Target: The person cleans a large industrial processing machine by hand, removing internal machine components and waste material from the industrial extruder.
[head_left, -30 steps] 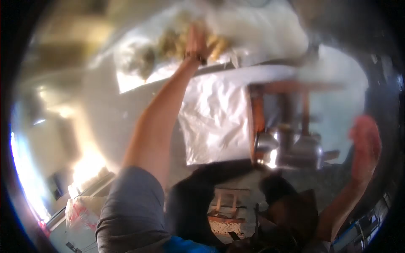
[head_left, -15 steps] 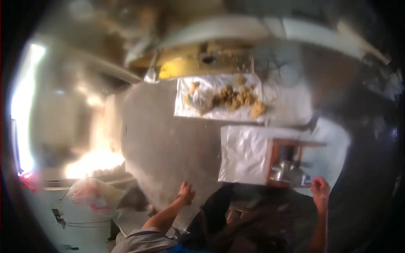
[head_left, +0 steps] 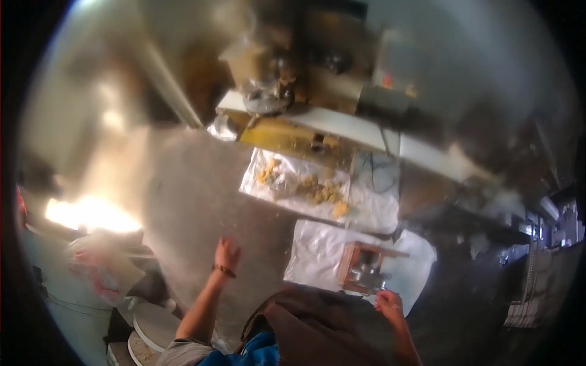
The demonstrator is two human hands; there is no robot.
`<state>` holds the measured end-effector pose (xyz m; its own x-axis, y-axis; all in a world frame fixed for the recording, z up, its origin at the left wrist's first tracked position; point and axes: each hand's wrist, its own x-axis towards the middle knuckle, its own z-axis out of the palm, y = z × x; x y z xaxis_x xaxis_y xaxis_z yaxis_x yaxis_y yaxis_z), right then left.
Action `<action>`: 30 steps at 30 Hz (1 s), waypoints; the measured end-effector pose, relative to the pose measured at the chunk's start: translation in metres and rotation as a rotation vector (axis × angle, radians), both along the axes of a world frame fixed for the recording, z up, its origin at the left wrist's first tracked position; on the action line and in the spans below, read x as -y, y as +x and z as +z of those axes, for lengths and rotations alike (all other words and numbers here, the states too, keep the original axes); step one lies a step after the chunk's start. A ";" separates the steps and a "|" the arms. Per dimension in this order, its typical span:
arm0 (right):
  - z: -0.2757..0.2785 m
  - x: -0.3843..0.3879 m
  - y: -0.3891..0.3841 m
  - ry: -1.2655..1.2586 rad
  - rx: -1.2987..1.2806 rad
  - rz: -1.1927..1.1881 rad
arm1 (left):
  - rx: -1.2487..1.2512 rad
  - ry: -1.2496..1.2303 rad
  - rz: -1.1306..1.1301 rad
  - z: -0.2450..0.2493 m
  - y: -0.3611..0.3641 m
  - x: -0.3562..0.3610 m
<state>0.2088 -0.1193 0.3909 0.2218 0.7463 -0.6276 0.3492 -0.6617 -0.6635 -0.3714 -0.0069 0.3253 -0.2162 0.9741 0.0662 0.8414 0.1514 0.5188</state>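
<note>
My left hand (head_left: 227, 254), with a bracelet at the wrist, is in the air over the grey floor, its fingers loosely apart and holding nothing. On the right, my right hand (head_left: 389, 303) has its fingers curled closed at the near corner of a wooden frame (head_left: 348, 266). A shiny metal part (head_left: 366, 272) sits inside this frame, and its small end reaches the fingertips. What the fingers pinch, if anything, is too small to make out. The frame stands on a pale plastic sheet (head_left: 310, 250).
Yellowish lumps (head_left: 323, 190) lie on another plastic sheet (head_left: 253, 183), by a yellow wooden bench (head_left: 274, 139). A metal device (head_left: 268, 100) stands on top of the bench. At left are a bright glow (head_left: 91, 215), a plastic bag (head_left: 97, 268) and round lids (head_left: 155, 326).
My view has turned and shifted, so the sheets and frame appear lower and further left. My left hand is raised further out. My right hand is closer to the metal part's end.
</note>
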 end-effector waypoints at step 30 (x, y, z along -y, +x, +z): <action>0.560 -0.065 -0.039 2.271 -0.084 1.261 | -0.069 1.539 -0.787 0.585 0.219 0.160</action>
<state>0.1695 -0.0539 0.9505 -0.5278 -0.3057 0.7924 -0.2062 0.9512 0.2296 -0.1522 -0.1668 0.9099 0.2854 -0.1244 0.9503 0.4896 -0.8335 -0.2561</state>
